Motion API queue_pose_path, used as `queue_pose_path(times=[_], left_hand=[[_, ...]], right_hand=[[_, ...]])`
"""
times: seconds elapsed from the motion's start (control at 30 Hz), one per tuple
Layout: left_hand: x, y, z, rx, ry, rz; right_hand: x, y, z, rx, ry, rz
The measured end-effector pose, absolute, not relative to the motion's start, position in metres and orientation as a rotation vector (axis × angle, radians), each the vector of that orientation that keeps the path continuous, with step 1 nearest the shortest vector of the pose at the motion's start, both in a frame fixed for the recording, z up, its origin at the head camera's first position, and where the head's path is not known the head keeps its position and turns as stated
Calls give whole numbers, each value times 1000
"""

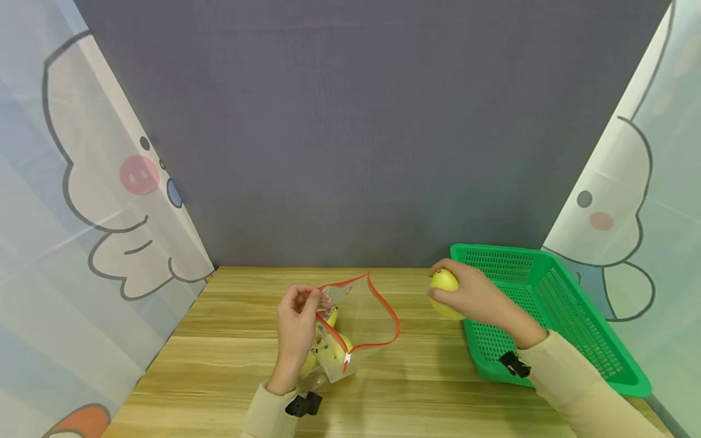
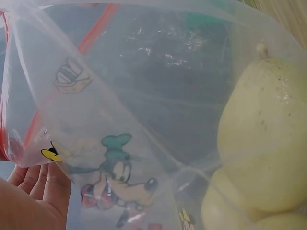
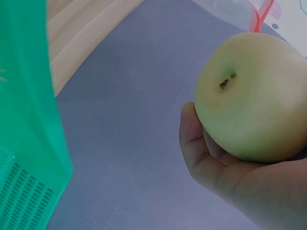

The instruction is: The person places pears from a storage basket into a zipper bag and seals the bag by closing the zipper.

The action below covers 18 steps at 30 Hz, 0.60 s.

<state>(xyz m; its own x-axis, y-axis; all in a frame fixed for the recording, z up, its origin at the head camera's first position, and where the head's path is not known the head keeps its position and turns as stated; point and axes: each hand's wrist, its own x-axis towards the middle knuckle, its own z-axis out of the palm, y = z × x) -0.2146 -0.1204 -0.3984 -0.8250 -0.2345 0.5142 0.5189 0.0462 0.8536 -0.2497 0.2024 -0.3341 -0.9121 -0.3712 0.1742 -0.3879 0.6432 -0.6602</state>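
Backdrop: dark grey cloth [image 1: 350, 134] behind a wood-grain table [image 1: 230, 340]; pale curtains with large cartoon animals at left [image 1: 98, 182] and right [image 1: 608, 201]. Right side of table: green perforated plastic basket [image 1: 602, 331], its long side running toward the viewer. Left of centre: clear zip bag [image 1: 372, 316] with an orange-red seal [image 1: 391, 313] and a white slider [image 1: 347, 358] at its near corner; the mouth gapes wide. Left hand [image 1: 296, 325] pinches the left edge of the bag's mouth between thumb and fingers. Left wrist view shows pale yellow pears [image 2: 268, 139] low in the bag, at least two, pressed against one another, the upper one with its stem showing; the film carries printed cartoon figures, among them a dog in a green hat [image 2: 117, 179]. Right hand [image 1: 476, 295], well apart from the left, has thumb and fingers curved round a single yellow pear [image 1: 446, 283], held above the table between bag and basket, just beside the basket's left rim. Right wrist view: smooth pear skin, dark mark in a shallow hollow at one end. Both arms wear cream sleeves [image 1: 580, 377] with black straps [image 1: 515, 364] near the wrists.
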Motion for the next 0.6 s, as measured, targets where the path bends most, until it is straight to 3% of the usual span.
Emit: queue_pose_path(times=[0.6], left_hand=[[-216,-115,-398,-295,-1783,-1862]], right_hand=[[-248,179,-324,714,-2749,1252]])
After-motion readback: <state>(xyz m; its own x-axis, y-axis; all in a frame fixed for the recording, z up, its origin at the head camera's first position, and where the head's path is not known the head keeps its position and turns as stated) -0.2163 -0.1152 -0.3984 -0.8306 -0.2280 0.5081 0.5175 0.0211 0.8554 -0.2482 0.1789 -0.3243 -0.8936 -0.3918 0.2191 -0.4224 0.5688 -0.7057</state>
